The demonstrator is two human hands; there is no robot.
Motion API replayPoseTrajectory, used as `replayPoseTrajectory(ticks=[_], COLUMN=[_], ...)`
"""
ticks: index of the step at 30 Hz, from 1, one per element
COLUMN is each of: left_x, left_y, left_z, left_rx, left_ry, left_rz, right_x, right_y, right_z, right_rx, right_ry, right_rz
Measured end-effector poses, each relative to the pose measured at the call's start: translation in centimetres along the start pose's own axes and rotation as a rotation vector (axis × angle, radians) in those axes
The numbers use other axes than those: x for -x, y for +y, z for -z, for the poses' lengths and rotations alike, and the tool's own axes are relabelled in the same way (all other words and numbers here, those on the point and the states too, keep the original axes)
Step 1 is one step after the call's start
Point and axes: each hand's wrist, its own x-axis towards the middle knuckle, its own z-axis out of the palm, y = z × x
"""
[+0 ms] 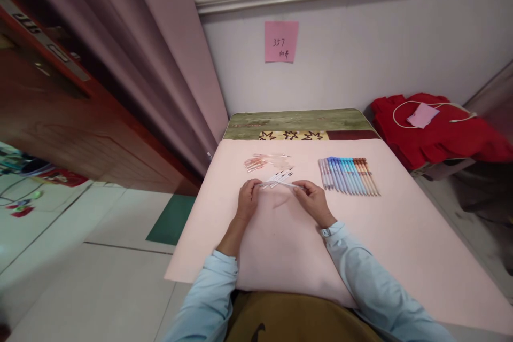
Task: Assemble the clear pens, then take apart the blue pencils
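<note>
My left hand (249,196) is closed, thumb and fingers pinching a thin greyish pen part (263,184). My right hand (313,202) is also closed, on a slim whitish stick that looks like a pen refill (289,184), pointing left. The inner ends of the two come close together; whether they touch I cannot tell. Just beyond them lie several white pen refills (276,176) with dark ends, slanted on the pale pink sheet (288,246). Behind these is a loose pile of thin pinkish pen parts (255,162). Right of my right hand, pens (348,176) in purple, blue and brown lie in a row.
The pink sheet covers a table with a green patterned top (340,120) at the wall. A pink note (281,41) is stuck there. At right, red cloth (441,139) carries a white cable. A curtain (172,64) and wooden door (88,128) stand left.
</note>
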Motion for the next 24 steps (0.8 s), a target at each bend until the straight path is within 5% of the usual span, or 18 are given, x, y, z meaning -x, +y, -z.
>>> replayPoseTrajectory(ticks=[15, 19, 24], left_x=[-0.1, 0.2, -0.2], left_y=[0.1, 0.4, 1.2], left_z=[0.0, -0.3, -1.4], left_rx=[0.084, 0.245, 0.589], left_ry=[0.018, 0.049, 0.238], left_rz=[0.046, 0.185, 0.378], right_x=[0.1, 0.0, 0.0], right_y=[-0.4, -0.6, -0.5], right_z=[0.1, 0.2, 0.2], right_rx=[0.030, 0.063, 0.071], right_ry=[0.003, 0.019, -0.002], right_rz=[0.083, 0.125, 0.116])
